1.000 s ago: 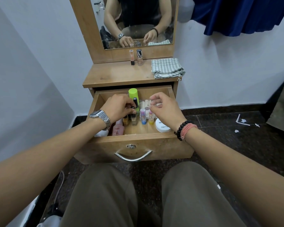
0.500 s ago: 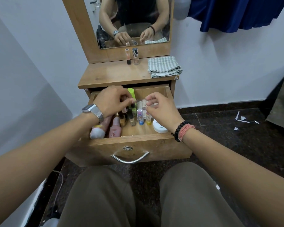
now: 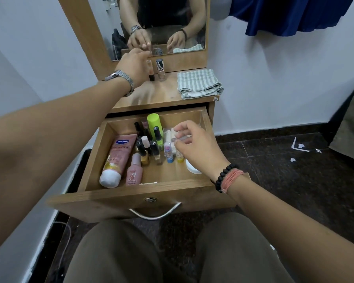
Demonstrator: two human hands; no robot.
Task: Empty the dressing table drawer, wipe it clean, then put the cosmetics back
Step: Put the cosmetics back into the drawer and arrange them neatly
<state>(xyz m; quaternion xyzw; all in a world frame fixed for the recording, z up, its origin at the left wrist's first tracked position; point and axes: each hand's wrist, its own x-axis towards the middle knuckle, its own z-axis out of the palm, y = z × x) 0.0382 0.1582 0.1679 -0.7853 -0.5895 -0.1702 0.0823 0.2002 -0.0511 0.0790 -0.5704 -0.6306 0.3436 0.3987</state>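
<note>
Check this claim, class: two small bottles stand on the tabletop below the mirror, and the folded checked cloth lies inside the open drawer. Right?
Not quite. The head view shows the folded checked cloth on the tabletop, right of the two small bottles, not in the open drawer.

I see the wooden drawer (image 3: 155,194) pulled open, holding a pink Vaseline tube (image 3: 117,160) lying at left, upright nail polish bottles (image 3: 149,147) mid, a green bottle (image 3: 154,124) far. Folded checked cloth (image 3: 199,83) on tabletop, right.

Soft, even indoor light, faint shadows, wide-angle bending at edges, slight motion blur throughout.
</note>
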